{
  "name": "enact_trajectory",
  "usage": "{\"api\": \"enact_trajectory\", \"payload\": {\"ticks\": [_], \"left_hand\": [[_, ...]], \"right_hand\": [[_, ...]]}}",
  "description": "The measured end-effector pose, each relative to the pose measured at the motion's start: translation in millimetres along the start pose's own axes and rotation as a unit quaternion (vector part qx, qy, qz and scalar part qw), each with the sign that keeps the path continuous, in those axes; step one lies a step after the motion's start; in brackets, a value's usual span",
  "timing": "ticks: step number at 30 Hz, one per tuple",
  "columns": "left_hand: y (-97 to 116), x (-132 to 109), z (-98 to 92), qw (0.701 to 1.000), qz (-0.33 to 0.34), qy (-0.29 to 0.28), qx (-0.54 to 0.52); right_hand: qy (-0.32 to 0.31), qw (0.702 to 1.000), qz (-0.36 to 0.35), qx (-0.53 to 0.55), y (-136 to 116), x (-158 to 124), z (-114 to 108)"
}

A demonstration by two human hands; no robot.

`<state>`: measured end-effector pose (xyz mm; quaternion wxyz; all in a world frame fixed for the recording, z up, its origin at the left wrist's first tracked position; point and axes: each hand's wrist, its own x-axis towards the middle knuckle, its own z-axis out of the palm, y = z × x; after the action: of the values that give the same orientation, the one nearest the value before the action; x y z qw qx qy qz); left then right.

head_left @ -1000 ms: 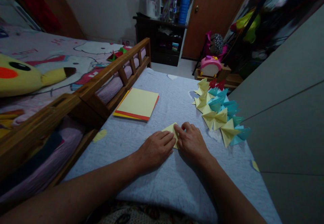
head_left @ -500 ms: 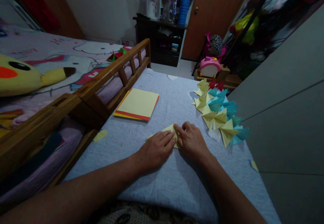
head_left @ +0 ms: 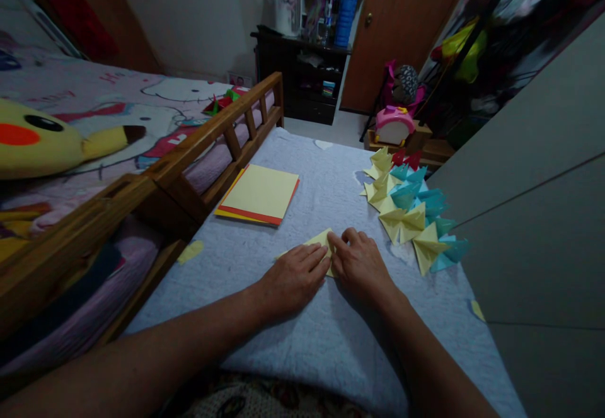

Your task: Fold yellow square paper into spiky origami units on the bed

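A small pale yellow sheet of origami paper [head_left: 319,239], folded to a point at the top, lies on the cloth-covered surface under both hands. My left hand [head_left: 299,274] rests flat over it, fingers stretched out and pressing it down. From the right, my right hand [head_left: 355,256] grips the paper's edge, its index fingertip near the top point and the other fingers curled. Much of the paper is hidden beneath the fingers. Beyond my left hand sits a stack of square paper [head_left: 259,191], pale yellow on top with red and orange edges showing below.
Folded yellow paper pieces [head_left: 401,221] and blue paper pieces [head_left: 410,195] stand in rows at the right, with red ones [head_left: 412,158] behind. A wooden bed rail [head_left: 208,129] borders the left side. A pale cabinet [head_left: 534,216] rises on the right.
The camera view has shifted very slightly. Both hands keep the same pose on the yellow paper.
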<state>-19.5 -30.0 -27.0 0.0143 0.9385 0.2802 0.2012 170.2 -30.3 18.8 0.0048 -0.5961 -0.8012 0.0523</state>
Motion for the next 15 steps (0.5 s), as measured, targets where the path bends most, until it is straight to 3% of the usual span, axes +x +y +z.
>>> {"api": "enact_trajectory", "payload": {"ticks": [4, 8, 15], "left_hand": [[-1, -1, -0.1, 1.000, -0.006, -0.016, -0.022], [-1, 0, -0.2, 0.999, -0.001, -0.011, -0.040], [-5, -6, -8.3, 0.999, 0.012, -0.043, -0.014]], "right_hand": [[0.034, 0.999, -0.039, 0.015, -8, -12, -4], [0.020, 0.993, -0.084, 0.084, -15, -22, 1], [0.028, 0.992, -0.091, 0.079, -19, -26, 7]]}}
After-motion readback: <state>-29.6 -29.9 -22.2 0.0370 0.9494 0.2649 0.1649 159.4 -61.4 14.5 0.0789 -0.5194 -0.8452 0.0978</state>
